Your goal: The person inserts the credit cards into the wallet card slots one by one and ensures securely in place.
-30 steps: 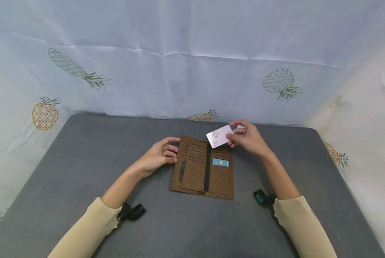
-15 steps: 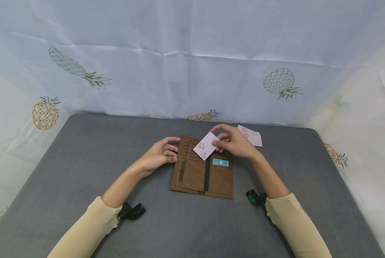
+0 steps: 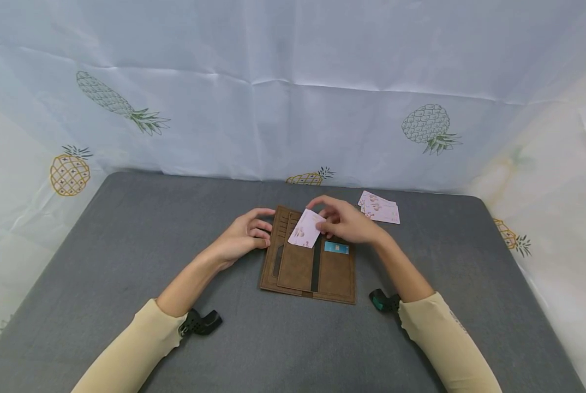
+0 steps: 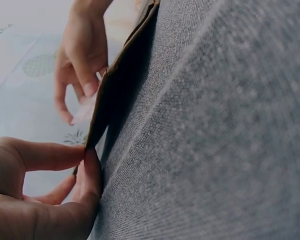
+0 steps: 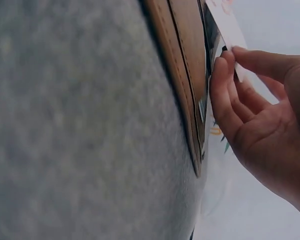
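one card (image 3: 304, 233) over the wallet (image 3: 295, 270)

on my feed the right hand (image 3: 349, 221) pinches the card, slanted above the slots (image 3: 293, 220) of the open wallet's left half; the left hand (image 3: 241, 237) pinches that half's outer edge. i judge the step to be lining card up with slot; i can't tell whether they touch. next, i'd say, calls for squaring the card, then a gentle push in. a blue card (image 3: 336, 248) sits in the right half; pink cards (image 3: 383, 212) lie beyond.
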Demonstrator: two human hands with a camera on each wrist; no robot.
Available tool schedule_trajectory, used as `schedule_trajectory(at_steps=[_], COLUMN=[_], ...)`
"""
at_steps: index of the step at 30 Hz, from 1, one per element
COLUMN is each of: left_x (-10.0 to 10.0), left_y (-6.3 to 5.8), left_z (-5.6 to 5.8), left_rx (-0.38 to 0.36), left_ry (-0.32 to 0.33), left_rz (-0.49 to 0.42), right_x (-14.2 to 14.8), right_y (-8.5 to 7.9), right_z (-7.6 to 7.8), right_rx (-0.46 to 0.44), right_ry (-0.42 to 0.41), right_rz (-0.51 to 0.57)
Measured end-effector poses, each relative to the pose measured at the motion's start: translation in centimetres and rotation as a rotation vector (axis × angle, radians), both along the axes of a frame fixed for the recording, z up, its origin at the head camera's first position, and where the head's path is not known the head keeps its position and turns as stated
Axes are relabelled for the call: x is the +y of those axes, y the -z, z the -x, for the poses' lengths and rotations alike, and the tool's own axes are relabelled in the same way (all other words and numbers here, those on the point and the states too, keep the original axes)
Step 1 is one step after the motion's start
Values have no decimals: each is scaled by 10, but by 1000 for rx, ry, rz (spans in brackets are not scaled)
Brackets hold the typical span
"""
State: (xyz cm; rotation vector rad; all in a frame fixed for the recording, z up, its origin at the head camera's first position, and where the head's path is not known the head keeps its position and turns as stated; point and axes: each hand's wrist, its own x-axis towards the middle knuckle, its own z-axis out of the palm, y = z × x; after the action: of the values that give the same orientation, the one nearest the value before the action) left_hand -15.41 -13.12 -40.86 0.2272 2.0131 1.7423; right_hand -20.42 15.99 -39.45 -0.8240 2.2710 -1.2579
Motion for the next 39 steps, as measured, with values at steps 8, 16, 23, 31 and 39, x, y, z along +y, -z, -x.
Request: schedule_trajectory(at_steps=[8,16,23,31,39], left_x=[2,1,2,2,2], left_y=[-1,-1,0,2,1], left_z=[-1,-1,-1,0,0], left_rx=[9,-3,12,22,23], left_ry=[-15,-9,-8,-6,-4], left_rz=[12,9,4,11,28], right_x=[-12,-20,-23,-20,-19], right_y=[0,-2,-3,-1,1], right_z=[-5,-16,-20,-20,-20], right_rx=[124,188,179,166,179], right_ry=[-66,-77,56,2,-50], right_rz=[-154,-203,-216,-191,-189])
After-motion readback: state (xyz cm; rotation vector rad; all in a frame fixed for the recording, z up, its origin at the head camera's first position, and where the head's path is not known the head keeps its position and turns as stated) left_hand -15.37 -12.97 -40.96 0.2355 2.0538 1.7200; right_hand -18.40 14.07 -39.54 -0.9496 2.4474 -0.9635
